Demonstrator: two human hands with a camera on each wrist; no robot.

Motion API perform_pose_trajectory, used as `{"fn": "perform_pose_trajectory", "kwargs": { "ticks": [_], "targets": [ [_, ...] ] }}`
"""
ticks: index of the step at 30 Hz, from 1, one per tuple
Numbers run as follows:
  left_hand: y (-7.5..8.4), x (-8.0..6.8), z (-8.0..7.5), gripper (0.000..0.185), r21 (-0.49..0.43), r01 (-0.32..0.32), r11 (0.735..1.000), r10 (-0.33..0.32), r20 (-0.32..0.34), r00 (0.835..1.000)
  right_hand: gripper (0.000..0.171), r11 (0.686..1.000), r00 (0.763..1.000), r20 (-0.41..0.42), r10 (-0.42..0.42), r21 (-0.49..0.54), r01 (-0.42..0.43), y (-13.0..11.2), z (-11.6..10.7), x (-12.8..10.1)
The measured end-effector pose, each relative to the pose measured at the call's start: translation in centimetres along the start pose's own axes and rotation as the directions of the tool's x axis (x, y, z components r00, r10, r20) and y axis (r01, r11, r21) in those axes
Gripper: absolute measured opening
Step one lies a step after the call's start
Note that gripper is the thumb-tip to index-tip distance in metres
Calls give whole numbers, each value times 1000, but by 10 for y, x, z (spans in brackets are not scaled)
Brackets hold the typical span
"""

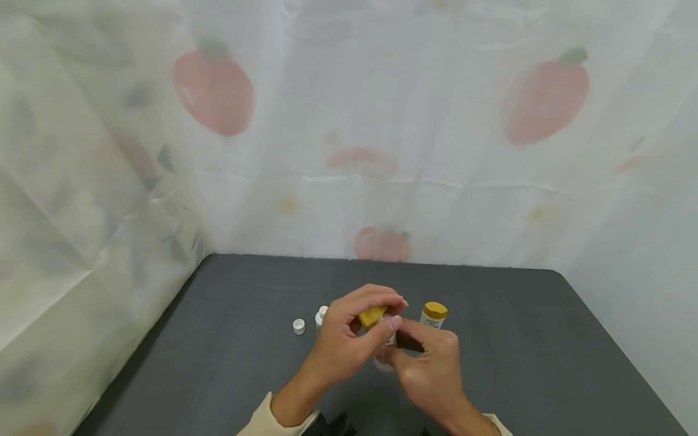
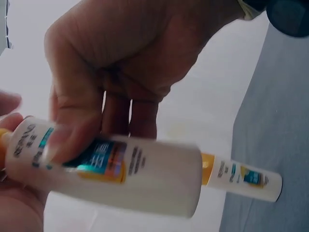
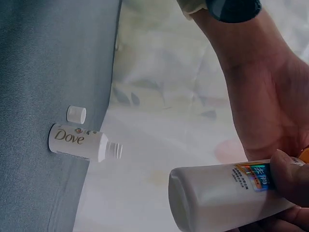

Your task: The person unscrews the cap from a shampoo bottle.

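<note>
Hands met above the near middle of the worktop (image 1: 229, 339), both on one white bottle (image 2: 120, 176). The right hand (image 1: 431, 369) was wrapped round its body, holding it tilted off the surface; the left hand (image 1: 349, 333) pinched the yellow cap (image 1: 372, 315) at its top, thumb and fingers closed on it. Judging by that grip, the step in hand was turning the cap, though whether on or off could not be told. The next move would call for the right hand to keep the body steady while the left twisted, without tipping the bottle.

Counted, near to far: one bottle held, then two bottles standing farther back. One with a yellow cap (image 1: 434, 315) stood just right of the hands; a small white uncapped one (image 1: 320, 317) stood just left. One loose white cap (image 1: 299, 326) lay beside that, toward the left edge.
</note>
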State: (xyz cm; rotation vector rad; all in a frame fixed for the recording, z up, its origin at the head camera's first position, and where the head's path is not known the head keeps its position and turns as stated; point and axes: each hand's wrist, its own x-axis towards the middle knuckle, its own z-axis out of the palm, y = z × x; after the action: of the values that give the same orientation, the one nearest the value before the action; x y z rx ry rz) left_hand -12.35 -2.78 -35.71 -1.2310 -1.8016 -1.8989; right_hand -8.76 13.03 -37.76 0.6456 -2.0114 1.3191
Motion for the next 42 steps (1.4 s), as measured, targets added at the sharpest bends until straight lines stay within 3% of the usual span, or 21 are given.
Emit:
{"fn": "perform_pose_trajectory", "kwargs": {
  "ticks": [3, 7, 11, 16, 22, 26, 30, 38, 42],
  "targets": [
    [1, -2, -6, 35, -49, -6, 999, 11, 95, 995, 33, 999, 999, 11, 44, 4, -44, 0, -2, 0],
    [3, -3, -18, 44, -85, -8, 996, 26, 211, 977, 32, 992, 992, 32, 124, 6, -124, -1, -5, 2],
    [4, -1, -25, 46, 10, -23, 1000, 20, 240, 971, 32, 987, 987, 33, 160, -6, -160, -1, -6, 2],
    [2, 1, -27, 31, 165, -37, 986, 8, 176, 984, 34, 984, 984, 30, 175, -22, -174, -1, -6, 1],
    [-8, 2, -24, 25, 244, -62, 968, 63, 3, 998, 35, 982, 981, 41, 188, 8, -189, 0, -5, 0],
    [-16, -1, -21, 31, 167, -58, 984, 72, -79, 994, 33, 981, 980, 45, 193, 22, -194, 1, -4, -1],
    [-18, -5, -21, 30, 63, -18, 998, 25, -120, 992, 35, 970, 971, 39, 237, 45, -238, 3, -5, -2],
    [-15, -13, -19, 34, 37, 143, 989, -134, -189, 973, 38, 959, 960, 13, 278, 48, -279, 5, -8, -8],
    [-16, -14, -21, 34, 48, 192, 980, -179, -199, 963, 38, 958, 961, -2, 275, 80, -274, 8, -8, -8]
  ]
}}
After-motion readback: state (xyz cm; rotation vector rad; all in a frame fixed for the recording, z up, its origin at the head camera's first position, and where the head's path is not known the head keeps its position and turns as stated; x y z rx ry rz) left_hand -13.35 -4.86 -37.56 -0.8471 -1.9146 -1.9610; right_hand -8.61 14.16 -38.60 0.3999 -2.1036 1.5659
